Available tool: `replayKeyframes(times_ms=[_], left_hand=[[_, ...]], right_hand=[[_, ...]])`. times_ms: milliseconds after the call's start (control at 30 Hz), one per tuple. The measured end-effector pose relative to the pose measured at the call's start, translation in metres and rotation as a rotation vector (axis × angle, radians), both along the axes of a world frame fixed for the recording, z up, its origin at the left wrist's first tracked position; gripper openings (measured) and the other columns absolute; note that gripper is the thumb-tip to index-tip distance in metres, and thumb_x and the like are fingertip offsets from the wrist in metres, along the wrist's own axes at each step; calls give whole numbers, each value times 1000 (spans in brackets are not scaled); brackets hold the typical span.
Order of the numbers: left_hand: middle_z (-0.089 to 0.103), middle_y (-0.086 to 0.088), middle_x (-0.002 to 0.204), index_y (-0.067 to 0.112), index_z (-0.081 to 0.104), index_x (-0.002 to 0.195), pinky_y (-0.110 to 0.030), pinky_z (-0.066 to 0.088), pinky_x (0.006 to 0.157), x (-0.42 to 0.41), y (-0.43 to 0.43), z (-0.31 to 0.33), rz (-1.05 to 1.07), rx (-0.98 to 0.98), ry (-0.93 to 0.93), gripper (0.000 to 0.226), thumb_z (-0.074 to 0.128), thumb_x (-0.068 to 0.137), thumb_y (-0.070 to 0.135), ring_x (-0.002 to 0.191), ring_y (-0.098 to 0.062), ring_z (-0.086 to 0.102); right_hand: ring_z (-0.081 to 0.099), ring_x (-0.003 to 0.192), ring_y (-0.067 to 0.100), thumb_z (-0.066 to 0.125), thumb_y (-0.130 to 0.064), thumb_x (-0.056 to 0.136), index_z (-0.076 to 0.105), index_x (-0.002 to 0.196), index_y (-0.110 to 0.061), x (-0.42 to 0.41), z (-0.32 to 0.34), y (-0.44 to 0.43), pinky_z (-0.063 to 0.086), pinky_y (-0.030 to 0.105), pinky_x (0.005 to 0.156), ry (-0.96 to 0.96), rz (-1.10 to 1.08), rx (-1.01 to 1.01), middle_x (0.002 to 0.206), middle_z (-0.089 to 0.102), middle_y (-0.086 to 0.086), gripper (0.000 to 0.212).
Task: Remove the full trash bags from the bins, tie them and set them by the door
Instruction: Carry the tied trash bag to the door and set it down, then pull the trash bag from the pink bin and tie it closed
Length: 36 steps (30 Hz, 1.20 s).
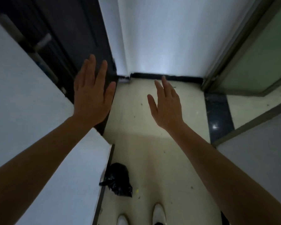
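Standing nearest the camera are two white shoes (159, 214), toes pointing up the corridor. Just ahead of them and to their left lies the black trash bag (118, 181), slumped on the pale floor (152, 159) against the foot of the white wall corner (81, 159). Its film is thin, glossy and crumpled, bunched into a rounded hump with a ragged flap spread at the near end; whether the neck is knotted I cannot tell.

Beyond the bag, both forearms reach forward, well above and past it. The left hand (92, 93) is flat, fingers spread, holding nothing; the right hand (166, 108) is likewise splayed and empty, its grip slack. The bag therefore lies behind and below both hands, back toward the feet, on the left hand's side, so that hand is the nearer one for any reach back down to it.

Past the bag on the same left side stands the dark door (68, 38), matte, with a dull metal handle (42, 41). Farther still, a black skirting strip meets a smooth white end wall. Opposite the bag, a frosted greenish glass panel (258, 59) sits in a grey metal frame, with a polished dark tile band at its foot. By my judgement this bag is already set down near the door.
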State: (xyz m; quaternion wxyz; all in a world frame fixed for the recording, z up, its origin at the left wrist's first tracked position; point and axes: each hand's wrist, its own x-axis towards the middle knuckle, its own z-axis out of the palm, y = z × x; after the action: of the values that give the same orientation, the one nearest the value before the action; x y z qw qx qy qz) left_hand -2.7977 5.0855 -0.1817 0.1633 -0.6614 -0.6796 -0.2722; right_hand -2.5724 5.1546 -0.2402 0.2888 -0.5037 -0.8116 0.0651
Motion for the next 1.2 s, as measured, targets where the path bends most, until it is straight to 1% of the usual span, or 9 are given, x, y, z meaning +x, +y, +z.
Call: replayKeyframes(times_ms=[133, 233, 300, 400, 567, 700, 900, 1033, 1200], left_hand=[[17, -23, 165, 10, 24, 158, -56, 21, 121, 61, -6, 95, -50, 46, -66, 64, 23, 107, 49, 152, -39, 17], [11, -21, 166, 13, 19, 159, -59, 20, 120, 103, -17, 129, -178, 73, 4, 65, 24, 106, 51, 154, -38, 12], [11, -20, 167, 14, 20, 160, -58, 19, 121, 128, -26, 142, -255, 123, -19, 65, 28, 106, 49, 154, -37, 12], [11, -19, 167, 14, 19, 160, -56, 18, 122, 167, -43, 153, -397, 158, -44, 66, 29, 106, 49, 154, -36, 11], [15, -22, 166, 11, 24, 158, -57, 24, 118, 228, -78, 164, -661, 222, -58, 64, 31, 106, 47, 152, -40, 17], [20, -25, 163, 9, 28, 157, -58, 27, 117, 299, -123, 154, -903, 227, -119, 65, 33, 105, 47, 150, -42, 22], [21, -26, 163, 10, 27, 157, -59, 29, 115, 431, -254, 146, -1299, 100, -197, 65, 36, 104, 46, 149, -44, 23], [19, -25, 163, 11, 26, 158, -59, 28, 115, 499, -372, 165, -1541, 119, -167, 66, 33, 103, 48, 150, -42, 22], [10, -19, 167, 14, 19, 160, -57, 19, 120, 576, -528, 194, -1772, 157, -169, 66, 31, 104, 48, 154, -36, 11]], right_hand=[[31, 146, 37, 39, -45, 104, 36, 152, -11, 60, 113, -9, 31, 46, 116, 19, -73, 178, 162, 26, 18, 59], [27, 148, 36, 39, -46, 104, 34, 153, -12, 111, 169, -30, 29, 46, 117, -4, -159, 272, 163, 23, 18, 60], [24, 149, 35, 35, -48, 104, 28, 155, -13, 144, 194, -58, 26, 47, 119, -47, -252, 303, 164, 18, 17, 62], [16, 152, 33, 28, -53, 104, 15, 158, -16, 191, 216, -117, 15, 45, 121, -149, -449, 288, 166, 9, 14, 67], [17, 151, 34, 33, -51, 104, 16, 159, -15, 250, 231, -230, 15, 45, 121, -240, -741, 302, 166, 11, 15, 68], [9, 153, 31, 31, -53, 104, 10, 159, -18, 289, 223, -344, 8, 43, 122, -259, -1010, 211, 167, 3, 12, 69], [11, 153, 33, 37, -52, 102, 15, 159, -17, 335, 215, -556, 13, 46, 122, -365, -1378, 133, 167, 4, 15, 70], [9, 153, 33, 37, -53, 102, 13, 159, -17, 352, 231, -697, 14, 48, 123, -381, -1622, 165, 167, 2, 14, 71], [11, 152, 33, 37, -55, 100, 17, 158, -16, 374, 235, -861, 12, 46, 122, -356, -1847, 229, 166, 7, 15, 73]])
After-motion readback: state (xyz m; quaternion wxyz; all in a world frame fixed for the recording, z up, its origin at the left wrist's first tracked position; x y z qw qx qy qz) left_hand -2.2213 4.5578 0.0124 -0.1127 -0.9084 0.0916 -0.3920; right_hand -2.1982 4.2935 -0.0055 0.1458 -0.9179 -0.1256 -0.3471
